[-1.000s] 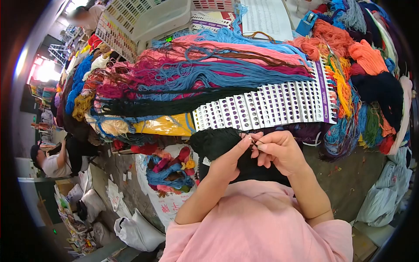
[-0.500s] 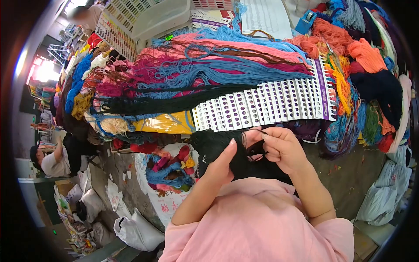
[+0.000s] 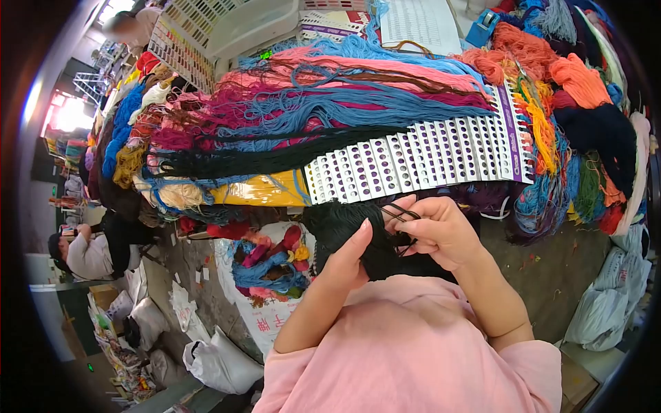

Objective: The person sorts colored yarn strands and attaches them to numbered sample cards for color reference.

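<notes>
A thick bundle of black thread (image 3: pixel 336 226) hangs over my left hand (image 3: pixel 352 256), which is closed around it with the thumb lying along the front. My right hand (image 3: pixel 446 230) pinches a few black strands drawn out from the bundle's right side, and they form a small loop between the hands. Just beyond my hands lies a fanned row of white punched thread cards (image 3: pixel 413 162) with purple-edged holes. Long black strands (image 3: pixel 261 157) stretch leftward from the cards across the table, beside blue strands (image 3: pixel 372 107) and pink strands (image 3: pixel 406 76).
Heaps of coloured yarn (image 3: pixel 578 76) cover the table's right end, near a blue tape dispenser (image 3: pixel 482 29). A white plastic bin (image 3: pixel 258 27) and a printed sheet (image 3: pixel 420 24) are at the back. Yarn scraps (image 3: pixel 272 265) and white sacks (image 3: pixel 224 361) lie low at left. A seated person (image 3: pixel 89 251) is farther left.
My right fingers have shifted slightly, and the pinched black strands now form a clearer loop near my left fingertips. The seated person at left has moved their arm.
</notes>
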A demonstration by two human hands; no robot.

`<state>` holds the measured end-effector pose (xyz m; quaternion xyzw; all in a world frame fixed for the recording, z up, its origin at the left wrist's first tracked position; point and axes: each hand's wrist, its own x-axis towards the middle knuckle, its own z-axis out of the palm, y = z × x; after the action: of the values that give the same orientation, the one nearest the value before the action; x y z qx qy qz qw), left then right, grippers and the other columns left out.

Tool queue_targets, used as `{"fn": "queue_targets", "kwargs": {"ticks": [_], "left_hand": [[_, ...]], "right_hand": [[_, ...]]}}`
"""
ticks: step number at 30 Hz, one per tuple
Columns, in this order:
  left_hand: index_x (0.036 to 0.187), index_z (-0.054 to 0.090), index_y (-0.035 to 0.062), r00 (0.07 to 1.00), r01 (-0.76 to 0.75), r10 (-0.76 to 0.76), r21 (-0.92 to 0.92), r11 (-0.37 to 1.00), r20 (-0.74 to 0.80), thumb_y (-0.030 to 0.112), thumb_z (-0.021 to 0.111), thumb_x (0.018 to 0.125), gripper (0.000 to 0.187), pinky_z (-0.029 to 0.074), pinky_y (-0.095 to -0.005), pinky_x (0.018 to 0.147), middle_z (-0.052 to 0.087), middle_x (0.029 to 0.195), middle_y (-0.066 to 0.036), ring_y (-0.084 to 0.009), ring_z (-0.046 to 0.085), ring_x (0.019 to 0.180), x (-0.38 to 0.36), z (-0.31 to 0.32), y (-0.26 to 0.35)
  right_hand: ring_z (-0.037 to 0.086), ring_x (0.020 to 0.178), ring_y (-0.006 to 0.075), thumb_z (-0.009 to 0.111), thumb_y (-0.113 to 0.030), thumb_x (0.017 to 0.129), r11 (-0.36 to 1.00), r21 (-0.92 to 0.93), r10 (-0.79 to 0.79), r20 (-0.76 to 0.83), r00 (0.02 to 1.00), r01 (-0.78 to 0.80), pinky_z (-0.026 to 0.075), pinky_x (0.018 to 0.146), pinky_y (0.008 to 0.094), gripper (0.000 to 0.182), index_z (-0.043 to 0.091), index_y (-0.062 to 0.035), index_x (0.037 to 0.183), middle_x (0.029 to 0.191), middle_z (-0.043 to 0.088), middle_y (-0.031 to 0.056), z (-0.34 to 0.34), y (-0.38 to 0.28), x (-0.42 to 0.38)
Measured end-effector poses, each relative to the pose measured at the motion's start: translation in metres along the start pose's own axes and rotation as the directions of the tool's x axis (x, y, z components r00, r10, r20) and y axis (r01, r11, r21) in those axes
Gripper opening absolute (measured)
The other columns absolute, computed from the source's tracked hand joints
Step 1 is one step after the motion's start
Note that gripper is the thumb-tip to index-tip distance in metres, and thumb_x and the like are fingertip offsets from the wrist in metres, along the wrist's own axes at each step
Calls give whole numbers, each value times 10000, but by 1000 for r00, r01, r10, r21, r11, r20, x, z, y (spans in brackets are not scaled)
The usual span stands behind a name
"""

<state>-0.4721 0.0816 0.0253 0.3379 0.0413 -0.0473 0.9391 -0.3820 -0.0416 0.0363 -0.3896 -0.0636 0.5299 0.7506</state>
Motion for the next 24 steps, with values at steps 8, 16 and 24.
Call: {"fn": "queue_targets", "kwargs": {"ticks": [8,16,24], "left_hand": [[1207,234,-66,996,57,-55,-21,998,73,375,291,842,575,363,-290,818,389,1152,-137,-176,433,998,3,-11,-5],[1183,278,-66,991,26,-50,-198,980,-120,315,334,839,517,383,-302,806,466,1062,-131,-174,474,933,6,-1,-2],[944,512,-16,967,81,-76,8,997,-245,88,488,778,197,434,-246,700,550,860,-84,-130,535,772,16,-9,-4]], "right_hand": [[538,597,77,544,-7,707,938,-346,-13,-91,996,-19,459,538,192,120,584,46,807,649,562,34,-2,1,-1],[526,594,78,553,12,689,981,-194,-58,-148,987,28,422,539,196,56,582,34,731,641,566,50,-4,2,-3],[484,570,74,525,20,703,989,29,-142,-9,990,142,393,536,177,35,554,19,723,650,547,58,-19,5,-1]]}}
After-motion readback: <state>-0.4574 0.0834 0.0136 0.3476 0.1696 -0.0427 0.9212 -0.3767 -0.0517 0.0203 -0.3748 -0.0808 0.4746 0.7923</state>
